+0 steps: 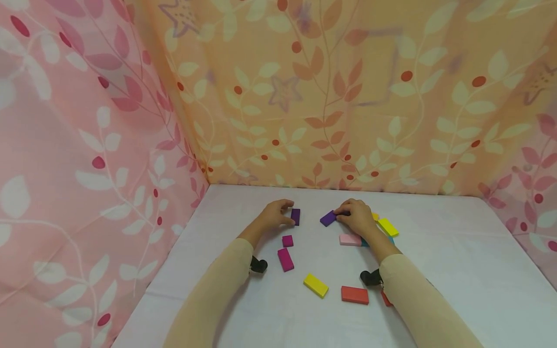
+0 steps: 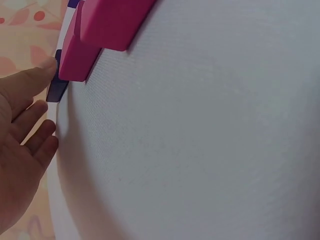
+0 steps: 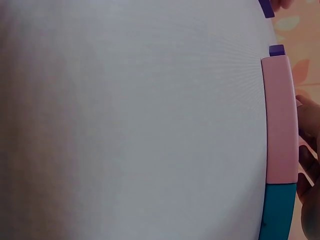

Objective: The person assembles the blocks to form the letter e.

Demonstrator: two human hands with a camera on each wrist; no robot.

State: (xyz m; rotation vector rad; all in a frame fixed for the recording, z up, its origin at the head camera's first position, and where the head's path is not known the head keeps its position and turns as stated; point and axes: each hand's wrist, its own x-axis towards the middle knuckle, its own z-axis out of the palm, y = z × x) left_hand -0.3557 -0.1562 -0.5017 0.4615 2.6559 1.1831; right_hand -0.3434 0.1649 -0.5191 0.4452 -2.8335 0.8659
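On the white table, my left hand is beside a dark purple block. Its thumb touches the block, and the other fingers spread loosely, away from it. Across a small gap, my right hand pinches the right end of another purple block, which lies at a slant. In the right wrist view the pink block partly hides that hand. A small magenta block and a longer magenta block lie nearer, below the left hand.
Under the right forearm, a pink block meets a teal block. Yellow blocks lie right of that hand. Nearer the front are a yellow block and a red block. Floral cloth hangs behind the table.
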